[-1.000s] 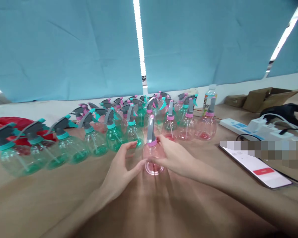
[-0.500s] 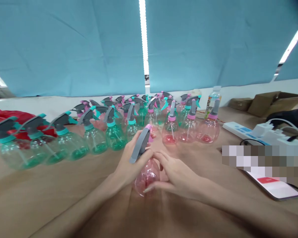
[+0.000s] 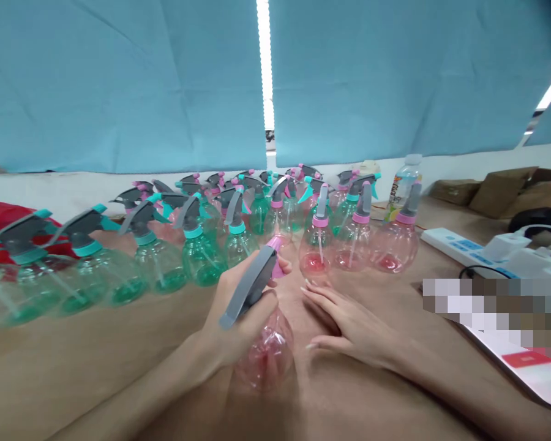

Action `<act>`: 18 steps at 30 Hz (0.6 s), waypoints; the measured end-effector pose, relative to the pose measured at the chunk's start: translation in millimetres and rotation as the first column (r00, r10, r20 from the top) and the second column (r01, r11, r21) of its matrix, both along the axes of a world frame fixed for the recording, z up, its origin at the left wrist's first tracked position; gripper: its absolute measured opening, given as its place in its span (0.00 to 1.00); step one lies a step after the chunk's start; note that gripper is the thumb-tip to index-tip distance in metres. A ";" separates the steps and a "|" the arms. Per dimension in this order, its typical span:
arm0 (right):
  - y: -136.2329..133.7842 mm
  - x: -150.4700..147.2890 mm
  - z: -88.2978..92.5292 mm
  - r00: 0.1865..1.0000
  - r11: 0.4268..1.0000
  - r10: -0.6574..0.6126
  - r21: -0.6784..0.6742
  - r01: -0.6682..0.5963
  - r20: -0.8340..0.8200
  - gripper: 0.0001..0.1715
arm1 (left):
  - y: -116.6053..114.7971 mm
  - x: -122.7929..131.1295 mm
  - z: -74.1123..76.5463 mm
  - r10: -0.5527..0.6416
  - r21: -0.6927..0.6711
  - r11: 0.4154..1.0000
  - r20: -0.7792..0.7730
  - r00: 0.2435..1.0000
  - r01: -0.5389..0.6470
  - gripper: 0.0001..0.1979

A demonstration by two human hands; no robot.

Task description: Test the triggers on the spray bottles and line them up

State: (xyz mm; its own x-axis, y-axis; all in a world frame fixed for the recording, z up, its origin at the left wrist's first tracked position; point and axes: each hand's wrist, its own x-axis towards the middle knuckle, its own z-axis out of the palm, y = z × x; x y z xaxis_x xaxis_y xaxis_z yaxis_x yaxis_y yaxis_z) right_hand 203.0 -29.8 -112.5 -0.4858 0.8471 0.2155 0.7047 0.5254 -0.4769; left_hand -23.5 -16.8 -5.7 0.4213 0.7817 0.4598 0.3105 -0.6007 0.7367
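Left hand [image 3: 245,324] wrapped around a pink spray bottle [image 3: 267,358] at its neck
It is well in from the surface's [image 3: 96,355] far edge, before other spray bottles [image 3: 204,266]; right hand [image 3: 349,327] loosely spread beside it.

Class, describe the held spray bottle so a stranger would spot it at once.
Find the brown tabletop, then the left hand, nearer the camera than the standing bottles. It grips a pink spray bottle near the neck. Unlike its neighbours, this one is held.
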 end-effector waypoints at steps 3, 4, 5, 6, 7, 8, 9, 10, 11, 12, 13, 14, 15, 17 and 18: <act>-0.7 0.6 1.4 0.996 0.999 -0.030 -0.030 0.027 -0.084 0.36 | -0.5 -1.1 1.8 0.026 -0.049 0.998 -0.039 0.999 -0.028 0.07; -0.1 1.2 1.1 0.993 0.999 -0.042 -0.032 0.039 -0.110 0.35 | -0.6 -1.5 1.9 0.029 -0.055 0.998 -0.043 0.999 -0.031 0.06; 0.6 1.9 0.3 0.991 0.998 -0.053 -0.032 0.049 -0.126 0.34 | -0.5 -2.0 1.9 0.032 -0.055 0.998 -0.045 0.998 -0.034 0.05; 1.3 2.6 -0.7 0.990 0.998 -0.059 -0.031 0.056 -0.130 0.34 | -0.4 -2.3 1.9 0.035 -0.052 0.998 -0.045 0.998 -0.037 0.05; 1.9 3.0 -1.8 0.991 0.998 -0.058 -0.031 0.054 -0.120 0.34 | -0.2 -2.6 2.0 0.034 -0.049 0.998 -0.046 0.998 -0.036 0.04; 2.1 3.2 -2.9 0.993 0.998 -0.053 -0.031 0.050 -0.101 0.35 | 0.0 -2.7 2.0 0.028 -0.046 0.998 -0.044 0.999 -0.030 0.03; 2.1 3.2 -3.9 0.996 0.998 -0.047 -0.034 0.045 -0.076 0.35 | 0.4 -2.8 2.1 0.021 -0.048 0.999 -0.042 0.999 -0.023 0.03; 1.7 3.1 -4.6 0.998 0.998 -0.043 -0.040 0.041 -0.049 0.36 | 0.8 -2.7 2.1 0.014 -0.055 0.998 -0.039 0.999 -0.016 0.02; 1.2 2.9 -4.8 0.999 0.998 -0.043 -0.048 0.042 -0.025 0.36 | 1.3 -2.5 1.9 0.008 -0.063 0.998 -0.035 0.999 -0.010 0.03; 0.6 2.7 -4.7 0.999 0.997 -0.046 -0.056 0.046 -0.003 0.36 | 1.8 -2.2 1.5 0.007 -0.071 0.997 -0.031 1.000 -0.009 0.05; 0.0 2.7 -4.1 0.999 0.997 -0.050 -0.064 0.051 0.014 0.36 | 2.3 -1.9 0.9 0.019 -0.082 0.996 -0.027 0.999 -0.022 0.07; -0.6 2.8 -3.3 0.998 0.996 -0.053 -0.069 0.055 0.030 0.36 | 2.7 -1.6 0.0 0.046 -0.093 0.994 -0.029 0.999 -0.048 0.10; -0.9 3.1 -2.2 0.997 0.996 -0.055 -0.071 0.058 0.045 0.36 | 2.9 -1.2 -1.1 0.075 -0.106 0.991 -0.035 0.997 -0.078 0.12; -1.5 4.2 0.0 0.995 0.995 -0.068 -0.069 0.073 0.072 0.35 | 2.9 -0.7 -3.3 0.130 -0.119 0.984 -0.044 0.991 -0.134 0.15; -1.7 4.8 0.9 0.993 0.994 -0.080 -0.067 0.085 0.082 0.35 | 2.8 -0.7 -4.4 0.146 -0.127 0.980 -0.049 0.988 -0.151 0.16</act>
State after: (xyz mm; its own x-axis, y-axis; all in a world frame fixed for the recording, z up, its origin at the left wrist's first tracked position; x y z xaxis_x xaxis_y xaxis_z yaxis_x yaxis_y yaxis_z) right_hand 207.8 -31.5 -111.6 -0.4266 0.8968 0.1172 0.7812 0.4307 -0.4518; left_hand -24.2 -14.1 -10.1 0.3119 0.8888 0.3359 0.4189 -0.4459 0.7910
